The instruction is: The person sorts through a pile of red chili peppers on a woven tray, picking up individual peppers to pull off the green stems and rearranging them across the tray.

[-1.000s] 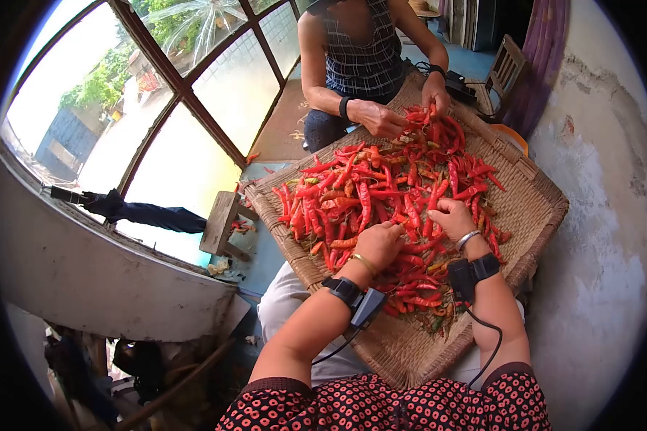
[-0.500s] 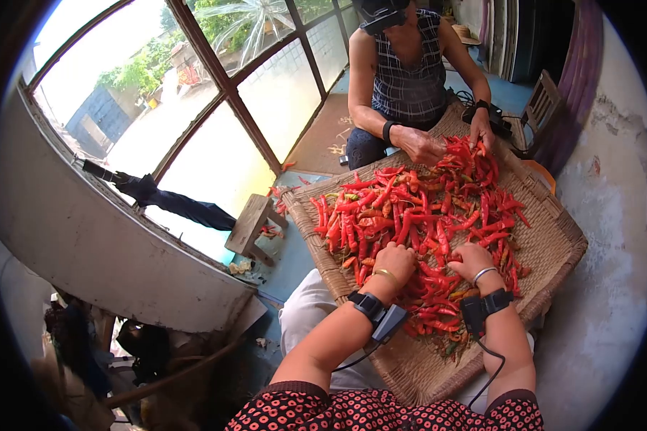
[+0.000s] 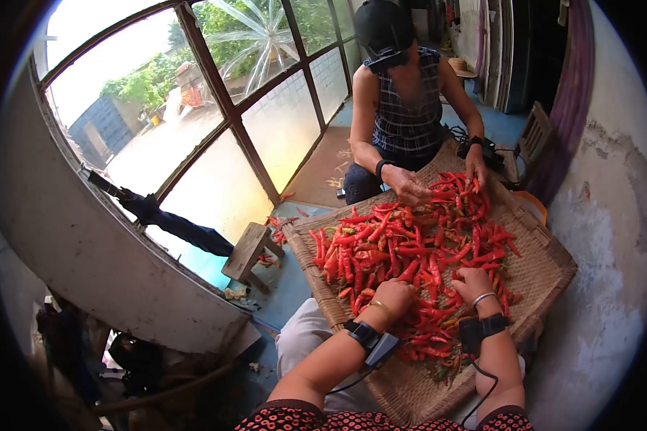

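A heap of red chili peppers, with a few orange and green ones, lies on a square woven tray. My left hand is at the near side of the heap, its fingers curled around a red chili pepper that points up and away. To its right, my right hand is closed in a pinch over the peppers. What its fingertips hold is hidden. Across the tray, another person's hands are among the peppers at the far edge.
Facing me sits a person in a checked sleeveless top. A small wooden stool stands left of the tray, near a folded dark umbrella leaning by the windows. The wall rises on the right. Loose peppers lie on the floor behind the stool.
The view has tilted up, so the scene sits lower in the frame. Both my hands stay at the near side of the heap, fingers curled. The other person's left-side hand has shifted slightly.
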Motion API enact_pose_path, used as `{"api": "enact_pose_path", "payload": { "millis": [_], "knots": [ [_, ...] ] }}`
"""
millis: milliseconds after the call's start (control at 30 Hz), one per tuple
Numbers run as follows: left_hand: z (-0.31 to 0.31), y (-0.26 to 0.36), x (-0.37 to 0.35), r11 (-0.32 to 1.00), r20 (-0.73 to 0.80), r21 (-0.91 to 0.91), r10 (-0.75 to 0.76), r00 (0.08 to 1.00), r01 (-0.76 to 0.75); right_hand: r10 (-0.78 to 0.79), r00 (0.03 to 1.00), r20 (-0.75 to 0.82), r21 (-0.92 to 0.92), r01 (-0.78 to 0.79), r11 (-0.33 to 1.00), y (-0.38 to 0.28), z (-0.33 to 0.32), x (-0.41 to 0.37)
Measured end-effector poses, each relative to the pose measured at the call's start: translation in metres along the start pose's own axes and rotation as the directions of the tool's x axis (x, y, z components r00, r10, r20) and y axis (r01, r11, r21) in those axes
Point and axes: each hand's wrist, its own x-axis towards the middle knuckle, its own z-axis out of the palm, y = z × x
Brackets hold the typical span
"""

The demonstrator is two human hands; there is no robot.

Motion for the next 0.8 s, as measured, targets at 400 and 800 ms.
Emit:
{"api": "enact_pose_path", "payload": {
  "millis": [400,800],
  "knots": [
    [-0.022,0.004,-0.012,0.969,-0.004,0.125,-0.214,0.977,0.213,0.650,0.760,0.013,1.000,-0.002,-0.017,0.041,-0.014,0.008],
    [-0.026,0.005,-0.012,0.986,0.165,0.030,-0.168,0.972,0.165,-0.041,0.932,0.360,-0.046,0.062,0.997,-0.033,0.010,-0.007]
  ]
}}
